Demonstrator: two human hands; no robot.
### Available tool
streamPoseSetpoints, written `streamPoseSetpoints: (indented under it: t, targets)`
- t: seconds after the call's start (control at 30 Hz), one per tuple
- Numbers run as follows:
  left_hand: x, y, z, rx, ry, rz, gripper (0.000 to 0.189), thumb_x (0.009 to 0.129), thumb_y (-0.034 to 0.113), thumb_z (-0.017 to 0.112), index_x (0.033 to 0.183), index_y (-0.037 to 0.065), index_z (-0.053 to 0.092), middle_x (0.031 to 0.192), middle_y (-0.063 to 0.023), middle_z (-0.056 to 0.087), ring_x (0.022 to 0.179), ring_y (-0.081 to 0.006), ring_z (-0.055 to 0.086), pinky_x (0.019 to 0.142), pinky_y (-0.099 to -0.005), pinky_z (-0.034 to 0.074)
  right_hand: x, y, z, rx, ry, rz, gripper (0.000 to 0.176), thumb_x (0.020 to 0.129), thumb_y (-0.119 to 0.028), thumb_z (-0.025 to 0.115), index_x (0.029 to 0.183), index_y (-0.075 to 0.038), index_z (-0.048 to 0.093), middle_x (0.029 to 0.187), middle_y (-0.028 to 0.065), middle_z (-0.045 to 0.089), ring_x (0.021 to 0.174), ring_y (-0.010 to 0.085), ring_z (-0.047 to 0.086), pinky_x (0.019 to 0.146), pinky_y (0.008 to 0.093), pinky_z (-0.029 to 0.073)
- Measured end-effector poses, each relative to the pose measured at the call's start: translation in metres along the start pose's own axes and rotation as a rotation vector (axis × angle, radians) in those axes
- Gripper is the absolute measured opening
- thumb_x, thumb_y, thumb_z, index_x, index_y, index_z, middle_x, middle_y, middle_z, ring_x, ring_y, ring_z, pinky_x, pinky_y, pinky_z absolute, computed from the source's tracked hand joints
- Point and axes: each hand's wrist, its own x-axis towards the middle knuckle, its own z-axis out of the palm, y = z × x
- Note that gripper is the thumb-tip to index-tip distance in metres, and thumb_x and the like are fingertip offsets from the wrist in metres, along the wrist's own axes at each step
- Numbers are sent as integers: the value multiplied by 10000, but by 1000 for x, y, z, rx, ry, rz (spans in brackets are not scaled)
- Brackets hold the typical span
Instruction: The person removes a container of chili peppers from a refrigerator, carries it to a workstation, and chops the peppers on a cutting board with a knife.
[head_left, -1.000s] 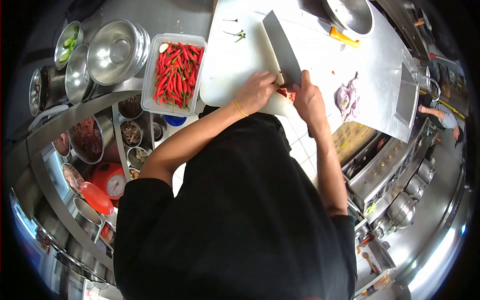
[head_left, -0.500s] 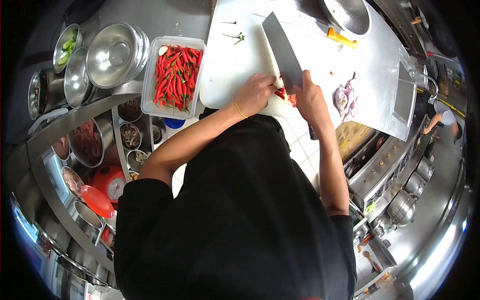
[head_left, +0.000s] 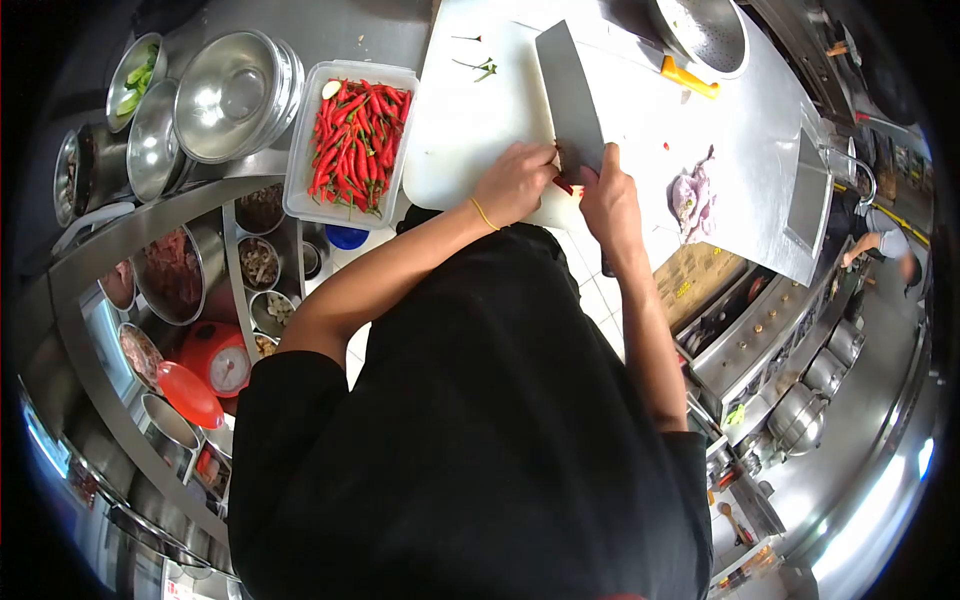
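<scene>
My right hand [head_left: 612, 208] is wrapped round the handle of a broad cleaver [head_left: 572, 95], whose blade points away from me over the white cutting board [head_left: 462, 120]. Beside the blade, near the board's front edge, my left hand [head_left: 516, 184] is closed with curled fingers on red chilli [head_left: 566, 186]; most of that chilli is hidden by my fingers and the blade. Green stems [head_left: 484, 68] lie farther up the board. To the left, a clear plastic tub [head_left: 294, 190] holds many whole red chillies [head_left: 356, 140].
Stacked steel bowls [head_left: 228, 98] stand at the left. A yellow-handled knife [head_left: 690, 78] and a colander [head_left: 712, 35] lie at the back right. A pale, purplish plucked bird [head_left: 692, 195] rests on the steel counter [head_left: 762, 150]. Another person [head_left: 880, 240] works far right.
The cleaver blade has swung slightly more upright and moved close to my left fingertips, covering more of the cut red chilli. My right hand has shifted slightly left.
</scene>
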Motion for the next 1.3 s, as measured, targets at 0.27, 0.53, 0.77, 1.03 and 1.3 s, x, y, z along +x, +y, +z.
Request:
streamPoseSetpoints:
  t: [0.27,0.53,0.77,1.03,1.3]
  targets:
    - [2,3,-3,20,50,-36,170,668,-67,535,788,12,625,828,-88,562,870,-266,563,779,-365,433,12,7,-42,-57,-122,-80,297,891,-114,553,1104,38,413,769,334,592,807,509,581,675,517,451]
    - [4,7,-10,27,-25,-60,34,740,12,596,761,29,617,811,-87,560,838,-267,565,781,-364,440,-14,-15,-47,-131,-204,-10,210,891,-53,512,1031,36,384,760,349,584,792,527,565,669,555,433]
    - [10,8,-7,-41,145,32,69,728,23,637,782,20,596,747,-103,533,784,-300,559,767,-402,449,-3,1,-10,-144,-43,-79,200,869,-54,503,1015,12,383,689,288,601,686,479,599,602,548,463]
    - [2,6,-10,-8,-23,-46,95,738,36,659,810,21,599,781,-101,542,800,-305,557,771,-392,441,-8,-11,-53,-174,-210,-18,253,894,-67,521,1086,40,396,766,332,594,803,505,582,695,552,431]
    - [-2,11,-8,-45,108,-74,61,741,24,655,779,23,607,815,-94,541,805,-284,552,757,-387,432,-5,-4,-53,-117,-196,-48,254,901,-62,509,1103,48,401,769,344,589,821,509,580,708,538,427]
